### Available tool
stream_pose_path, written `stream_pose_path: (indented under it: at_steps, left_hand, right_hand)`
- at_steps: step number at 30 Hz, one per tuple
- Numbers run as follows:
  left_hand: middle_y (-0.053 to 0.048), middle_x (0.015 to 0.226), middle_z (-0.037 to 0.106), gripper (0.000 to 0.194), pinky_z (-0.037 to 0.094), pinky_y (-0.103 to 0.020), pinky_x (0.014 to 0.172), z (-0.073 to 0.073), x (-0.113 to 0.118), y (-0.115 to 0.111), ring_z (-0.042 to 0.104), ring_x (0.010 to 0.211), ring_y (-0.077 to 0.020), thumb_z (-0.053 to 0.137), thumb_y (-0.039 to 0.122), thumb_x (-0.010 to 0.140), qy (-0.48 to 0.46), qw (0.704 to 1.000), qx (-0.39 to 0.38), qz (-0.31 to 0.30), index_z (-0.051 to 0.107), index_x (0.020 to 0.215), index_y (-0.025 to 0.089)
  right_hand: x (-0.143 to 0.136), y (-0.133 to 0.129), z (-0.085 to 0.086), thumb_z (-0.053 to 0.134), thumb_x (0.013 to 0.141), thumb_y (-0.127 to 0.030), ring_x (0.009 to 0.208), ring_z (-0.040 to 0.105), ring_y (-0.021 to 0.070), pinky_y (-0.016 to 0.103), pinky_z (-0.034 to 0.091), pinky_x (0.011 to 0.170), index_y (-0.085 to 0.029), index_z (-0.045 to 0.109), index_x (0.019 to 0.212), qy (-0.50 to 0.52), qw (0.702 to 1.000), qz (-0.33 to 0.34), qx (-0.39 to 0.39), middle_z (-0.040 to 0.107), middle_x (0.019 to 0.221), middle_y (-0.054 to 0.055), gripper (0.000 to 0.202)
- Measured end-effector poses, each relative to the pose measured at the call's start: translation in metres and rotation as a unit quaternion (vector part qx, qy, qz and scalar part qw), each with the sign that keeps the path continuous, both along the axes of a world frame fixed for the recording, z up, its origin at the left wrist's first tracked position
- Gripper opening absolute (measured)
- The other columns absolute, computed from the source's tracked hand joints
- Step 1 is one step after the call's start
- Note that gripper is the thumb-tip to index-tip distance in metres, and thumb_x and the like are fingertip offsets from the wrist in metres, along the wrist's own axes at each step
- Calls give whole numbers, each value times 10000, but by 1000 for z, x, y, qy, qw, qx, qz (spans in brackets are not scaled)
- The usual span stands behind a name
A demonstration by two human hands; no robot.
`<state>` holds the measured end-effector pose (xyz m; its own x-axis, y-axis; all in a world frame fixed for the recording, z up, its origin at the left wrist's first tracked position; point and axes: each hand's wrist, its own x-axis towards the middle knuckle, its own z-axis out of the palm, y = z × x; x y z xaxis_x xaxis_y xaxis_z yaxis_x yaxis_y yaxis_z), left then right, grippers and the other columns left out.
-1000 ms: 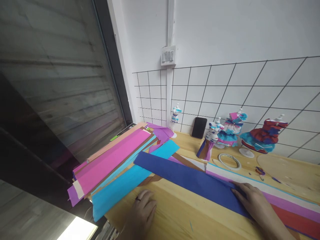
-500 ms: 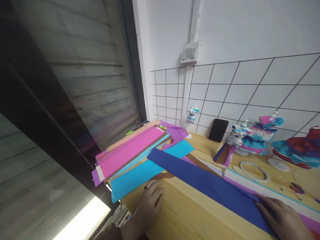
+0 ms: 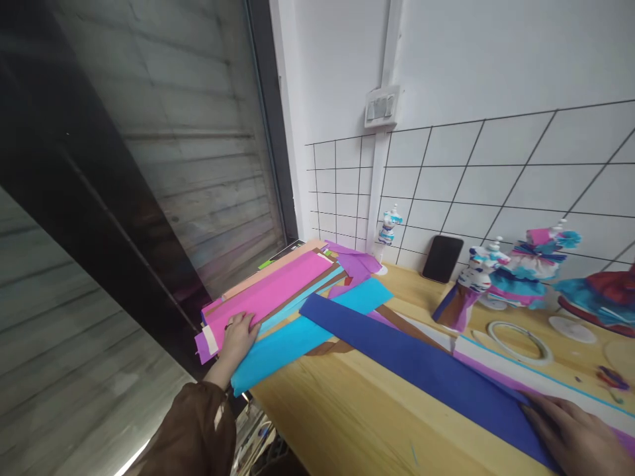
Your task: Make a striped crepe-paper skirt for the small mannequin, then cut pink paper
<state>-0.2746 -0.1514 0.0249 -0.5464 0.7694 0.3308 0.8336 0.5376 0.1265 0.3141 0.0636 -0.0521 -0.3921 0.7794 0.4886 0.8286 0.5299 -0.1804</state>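
Right hand (image 3: 575, 430): at your lower right, fingers reaching in over the near right end of the dark blue strip (image 3: 421, 367). Part closed; can't tell whether it pinches the edge or only presses.
Dark blue strip: ahead of you, long axis slanting from the near right, by your right hand, to the far left. Right hand is the nearer, touching it; left is well apart from that hand, off to the left of the strip's far end.
Bare wood (image 3: 342, 403): tabletop on your side of the strip, between your hands.
Left hand (image 3: 239, 334): part open, fingers loosely bent, laid on the near end of the pink strip (image 3: 282, 284). No grip seen; undersides of the fingers hidden.
Light blue strip (image 3: 278, 350): just right of your left hand, running near left to far right, crossing under the far part of the dark blue one.
Pink strip: long axis close to the light blue one's, so it runs across the dark blue's line. Lies among other strips, left of the crossing.
White ring (image 3: 520, 342): beyond the dark blue strip, right side, flat.
Small dress form (image 3: 477, 268): upright past the ring, leftward.
Phone (image 3: 443, 259): farther back, leaning at the wall.
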Motion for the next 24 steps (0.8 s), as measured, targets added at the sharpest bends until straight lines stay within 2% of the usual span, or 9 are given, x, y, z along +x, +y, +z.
stream_pose_path:
  at_steps: [2, 5, 9, 14, 20, 24]
  left_hand:
    - [-142, 1173, 568, 360, 387, -427, 926, -2, -8, 0, 487, 1113, -292, 450, 325, 848, 3, 1000, -24, -2, 590, 1131, 152]
    - [-135, 1174, 579, 340, 385, -395, 919, -1, -12, -1, 508, 1096, -277, 418, 312, 870, 10, 998, -56, -18, 596, 1116, 160]
    - [-127, 1070, 636, 339, 397, -350, 891, 6, -15, -1, 576, 998, -249, 344, 279, 901, 13, 995, -89, -38, 619, 1053, 151]
    - [-120, 1001, 666, 346, 414, -345, 849, 15, -18, 0, 609, 943, -254, 320, 242, 892, 7, 995, -100, -27, 624, 1032, 156]
    - [-118, 983, 681, 426, 441, -335, 789, 26, -32, 2, 626, 914, -257, 250, 319, 908, -24, 996, -88, 16, 614, 1057, 157]
    - [-28, 1017, 684, 402, 438, -250, 812, 31, -35, 3, 618, 942, -194, 324, 430, 888, -52, 994, -88, -40, 656, 998, 231]
  right_hand:
    - [0, -1, 0, 355, 786, -459, 822, 628, 333, 475, 493, 787, -194, 717, 871, -21, 1000, 18, 8, 669, 918, 163, 458]
    - [1, 0, -2, 349, 798, -458, 846, 626, 332, 482, 488, 815, -186, 714, 890, -27, 1000, 10, 3, 666, 947, 161, 464]
    - [2, 0, -4, 349, 813, -441, 878, 617, 334, 472, 484, 822, -162, 711, 909, -41, 999, 5, 4, 654, 978, 171, 467]
    - [0, -2, -5, 355, 821, -436, 901, 611, 334, 468, 489, 809, -157, 701, 942, -34, 999, 3, 8, 648, 985, 171, 460]
    - [-2, -4, -3, 342, 831, -447, 894, 612, 321, 460, 484, 827, -154, 688, 980, -41, 999, -6, -10, 650, 982, 155, 478]
    - [-2, -4, -3, 339, 834, -443, 895, 609, 317, 459, 473, 843, -151, 691, 972, -48, 999, -9, -11, 653, 979, 153, 478]
